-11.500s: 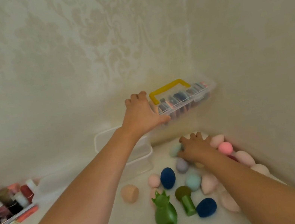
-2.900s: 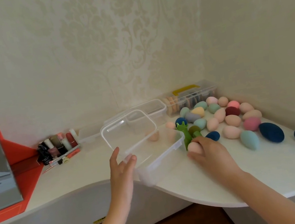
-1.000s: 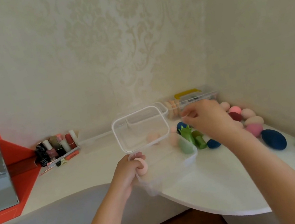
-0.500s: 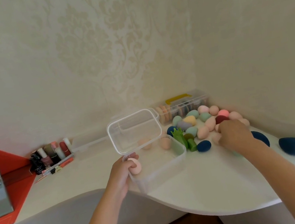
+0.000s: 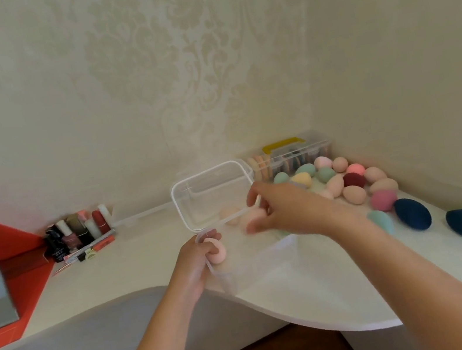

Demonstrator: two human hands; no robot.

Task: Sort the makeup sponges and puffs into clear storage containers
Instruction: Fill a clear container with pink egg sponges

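Peach sponge (image 5: 254, 217) sits right over the open clear container (image 5: 240, 272). It looks pinched in the fingers of the right hand (image 5: 288, 211), as far as the blur lets you tell. The box is straight below, so the drop looks basically downward with no reach. Left hand (image 5: 194, 261) grips the near-left corner, its fingers curled round a pink sponge (image 5: 217, 252) at the rim. Loose sponges (image 5: 353, 193) lie farther right on the tabletop (image 5: 322, 297).

soft even daylight, wide-angle bending (right hand (image 5: 284, 211) motion-blurred).

White desk (image 5: 147, 266), sponges (image 5: 353, 195), clear container (image 5: 255, 264), polish bottles (image 5: 79, 232)
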